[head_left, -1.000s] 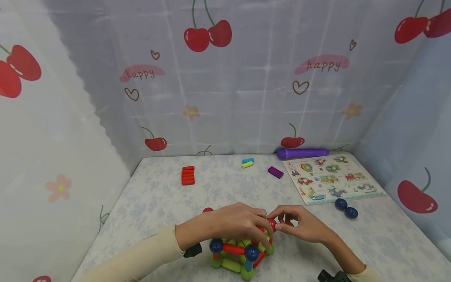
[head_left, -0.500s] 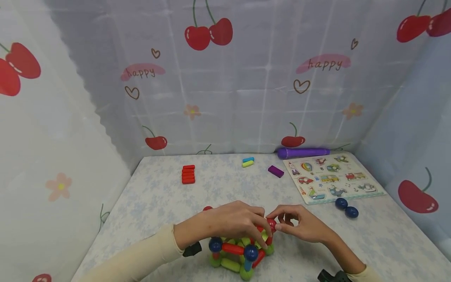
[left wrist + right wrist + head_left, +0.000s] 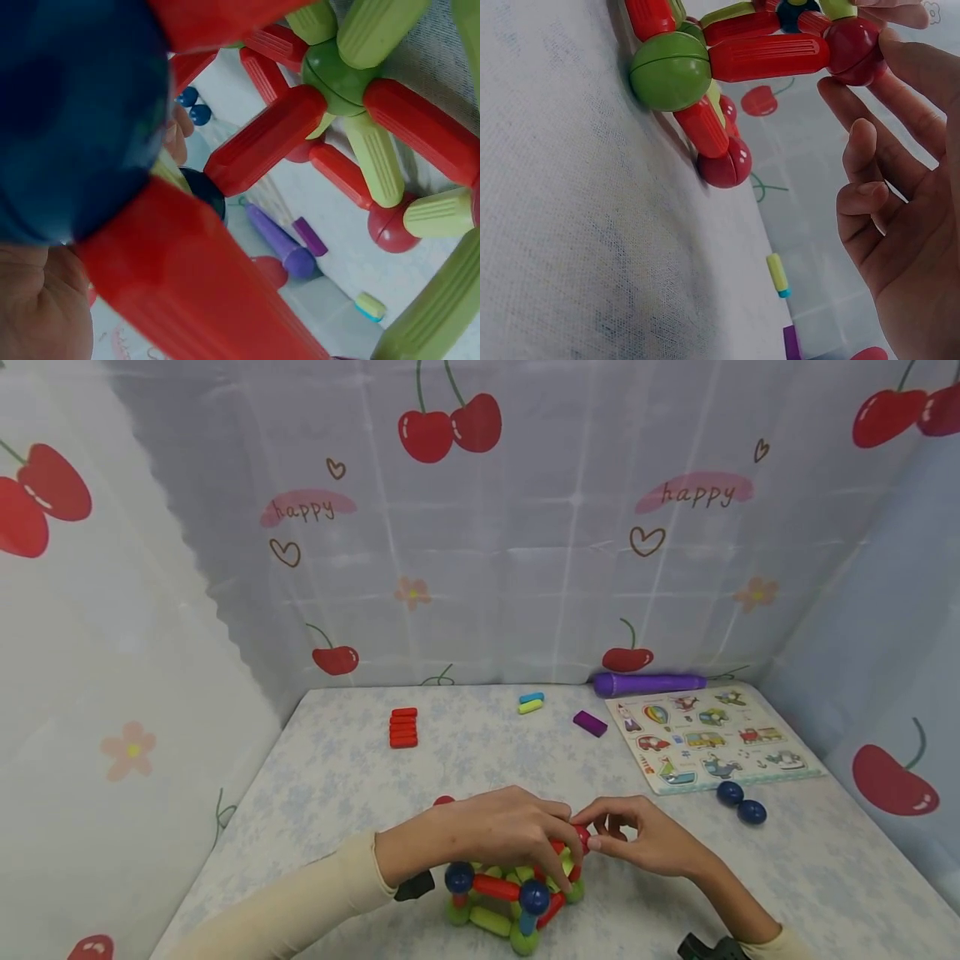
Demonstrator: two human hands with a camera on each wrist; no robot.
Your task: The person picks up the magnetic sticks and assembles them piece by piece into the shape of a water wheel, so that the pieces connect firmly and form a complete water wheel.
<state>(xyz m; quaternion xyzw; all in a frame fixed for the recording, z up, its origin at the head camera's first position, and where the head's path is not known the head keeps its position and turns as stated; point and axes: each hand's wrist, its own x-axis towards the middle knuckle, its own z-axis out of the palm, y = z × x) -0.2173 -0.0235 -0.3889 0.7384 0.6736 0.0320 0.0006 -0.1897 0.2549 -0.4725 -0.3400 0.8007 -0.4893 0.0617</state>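
In the head view, a frame of magnetic rods and balls (image 3: 513,897) is seen on the table (image 3: 337,785) at about 6 o'clock, near the front edge. The left hand (image 3: 491,831) is laid over its top with fingers curled down onto the rods. The right hand (image 3: 637,839) is placed at 3 o'clock of the frame, and a red ball (image 3: 581,837) at the upper corner is pinched between its fingertips. A stack of red rods (image 3: 402,727) lies at 11 o'clock, a puzzle board (image 3: 708,737) at 2 o'clock, and two blue balls (image 3: 739,802) just in front of the board.

In the left wrist view, the frame (image 3: 330,112) is shown very close; how the fingers lie cannot be told.

In the right wrist view, the red ball (image 3: 853,43) is touched by the right hand's (image 3: 900,225) thumb and forefinger, while the other fingers are loosely bent.
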